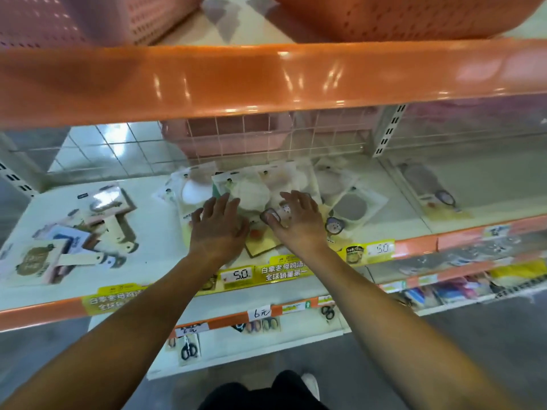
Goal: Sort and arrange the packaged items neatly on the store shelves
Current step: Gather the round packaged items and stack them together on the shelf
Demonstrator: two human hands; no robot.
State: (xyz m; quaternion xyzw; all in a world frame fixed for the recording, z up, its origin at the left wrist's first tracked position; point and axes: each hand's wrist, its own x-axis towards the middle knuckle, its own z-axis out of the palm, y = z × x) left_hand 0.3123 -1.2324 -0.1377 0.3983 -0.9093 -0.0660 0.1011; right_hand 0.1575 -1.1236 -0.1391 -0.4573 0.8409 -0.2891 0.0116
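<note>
**Both hands lying on a pile of packets on the middle shelf**

The pile of packets (260,190) is sitting near the middle of the white shelf (154,232), close behind the orange front edge with the yellow price tags (236,275). The packets are flat, pale and see-through, each with a round white thing inside. Most are lying with the long axis from front to back, the hanging hole pointing to the back of the shelf; some on the right side are turned a little, so the pile is looking untidy.

The left hand (217,229) is resting palm down on the left part of the pile, the arm reaching straight forward. Its fingers are spread apart and almost flat, not closing on anything.

The right hand (297,220) is lying palm down on the right part of the pile, the wrist bending slightly inward. Its fingers are also apart and a little curled, pressing on one packet; whether the thumb is gripping it I cannot tell.

To the left, well apart, a second heap of carded brushes (85,232) is lying in many directions. Pink baskets (384,16) are standing on the shelf above.
</note>
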